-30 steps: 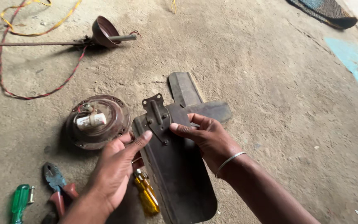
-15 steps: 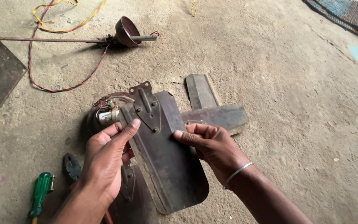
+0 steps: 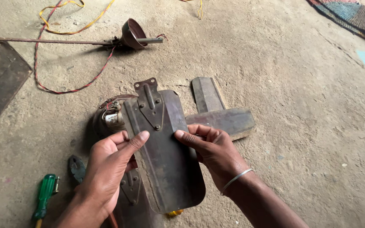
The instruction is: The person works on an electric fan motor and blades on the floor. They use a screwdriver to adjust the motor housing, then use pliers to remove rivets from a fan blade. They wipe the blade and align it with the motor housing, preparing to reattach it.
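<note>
Rust-brown metal fan blade (image 3: 165, 156) is being held up above the concrete floor (image 3: 300, 126), left hand (image 3: 106, 173) and right hand (image 3: 216, 154) each keeping a closed grip on its edges.

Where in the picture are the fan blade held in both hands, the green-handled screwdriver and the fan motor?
fan blade (image 3: 165, 160), head view, on its flat middle.
green-handled screwdriver (image 3: 46, 194), head view, on the handle.
fan motor (image 3: 108, 118), head view, on its visible top left of the blade.
</note>
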